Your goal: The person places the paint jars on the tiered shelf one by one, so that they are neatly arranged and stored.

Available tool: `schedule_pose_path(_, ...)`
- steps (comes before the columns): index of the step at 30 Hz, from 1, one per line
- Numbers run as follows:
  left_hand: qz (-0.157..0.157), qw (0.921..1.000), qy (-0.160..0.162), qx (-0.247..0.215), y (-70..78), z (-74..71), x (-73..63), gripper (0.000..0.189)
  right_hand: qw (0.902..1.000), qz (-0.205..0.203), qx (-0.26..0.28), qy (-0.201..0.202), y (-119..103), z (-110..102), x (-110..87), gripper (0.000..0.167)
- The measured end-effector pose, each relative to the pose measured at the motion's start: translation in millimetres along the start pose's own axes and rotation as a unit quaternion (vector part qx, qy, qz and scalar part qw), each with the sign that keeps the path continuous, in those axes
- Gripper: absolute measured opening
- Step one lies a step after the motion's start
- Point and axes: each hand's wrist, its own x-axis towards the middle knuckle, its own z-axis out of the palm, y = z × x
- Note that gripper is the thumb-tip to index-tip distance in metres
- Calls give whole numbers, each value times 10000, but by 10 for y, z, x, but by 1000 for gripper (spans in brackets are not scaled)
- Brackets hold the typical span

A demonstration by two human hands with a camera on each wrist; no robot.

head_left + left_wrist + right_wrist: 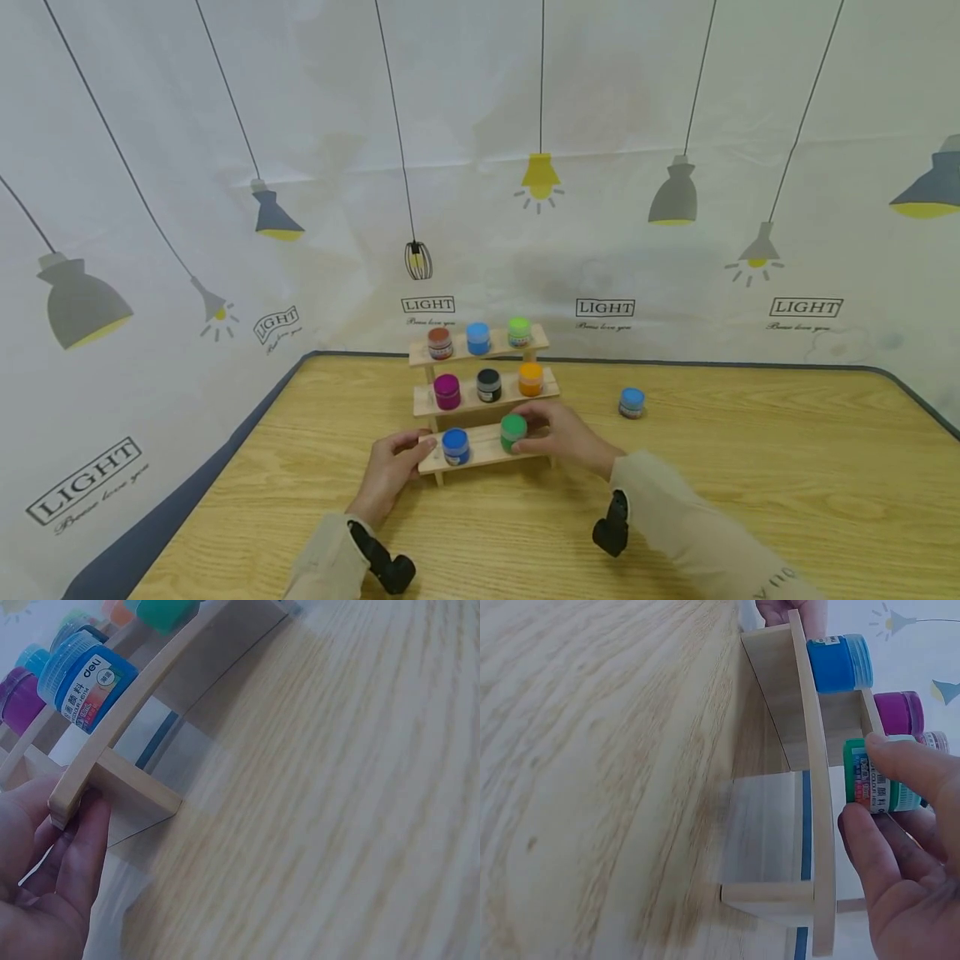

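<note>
A three-tier wooden stand [480, 451] holds small paint jars. With its thumb on top and fingers beneath, my left hand [393, 468] grips the left end of the lowest shelf. My right hand [564, 433] pinches a green paint jar [883, 776] between thumb and fingers. In the right wrist view a small gap shows between that jar and the lowest shelf [819, 787]. A blue paint jar [88, 681] stands on the same shelf, nearer the left hand. Purple [447, 392], black [489, 386] and orange [531, 379] jars stand on the middle shelf.
On the top shelf are brown [440, 343], light blue [477, 339] and light green [519, 332] jars. Another blue jar [632, 403] stands alone on the wooden table [720, 467], right of the stand. A lamp-print curtain [480, 167] hangs behind the table's far edge.
</note>
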Motion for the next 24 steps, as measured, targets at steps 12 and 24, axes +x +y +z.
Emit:
schedule_pose_path(12, -7, 10000, -13, 71, 12, 3, -13, 40, 9997, 235, 28, -4, -30, 146, 111, 34)
schedule_pose_path(24, -32, 10000, -46, 31, -1, -2, 1, 41, 9997, 225, 41, -131, -8, 156, 122, 33)
